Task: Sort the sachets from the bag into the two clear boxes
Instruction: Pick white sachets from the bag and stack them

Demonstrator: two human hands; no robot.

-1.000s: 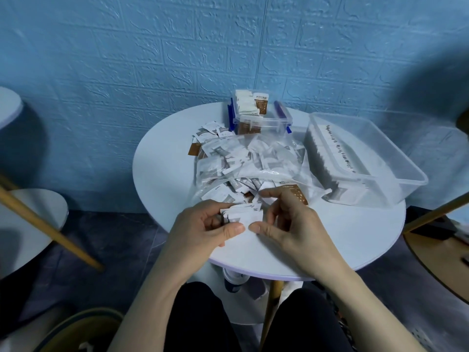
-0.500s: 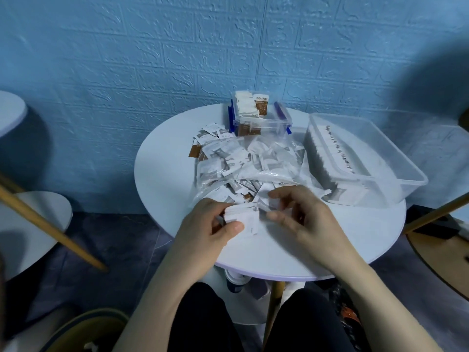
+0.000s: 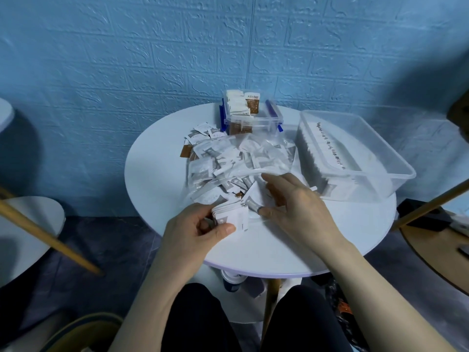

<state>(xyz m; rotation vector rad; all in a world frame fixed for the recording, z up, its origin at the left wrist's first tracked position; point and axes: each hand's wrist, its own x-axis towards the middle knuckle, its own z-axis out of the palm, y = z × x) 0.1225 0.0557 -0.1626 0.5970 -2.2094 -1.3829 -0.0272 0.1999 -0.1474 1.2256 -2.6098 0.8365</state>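
A small stack of white paper sachets (image 3: 229,216) is pinched in the left hand (image 3: 196,228) above the round white worktop (image 3: 157,168). The right hand (image 3: 294,201), fingers spread, is reached into the clear plastic bag (image 3: 241,161) of sachets. Two clear boxes are counted: a small blue-clipped one (image 3: 250,115) and a large one (image 3: 355,153).

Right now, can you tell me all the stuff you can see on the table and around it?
round table: one, white, centre.
plastic bag: one, clear, mid-table, full of white and brown sachets.
loose sachets: several, white and brown, beside the bag's far left corner.
small box: one, clear with blue latches, far edge, sachets standing in it.
large box: one, clear, right side, a row of white sachets along its left wall.
wall: blue, brick-patterned, behind.
left hand: holding a stack of white sachets.
right hand: fingers spread, reaching into the bag's mouth.
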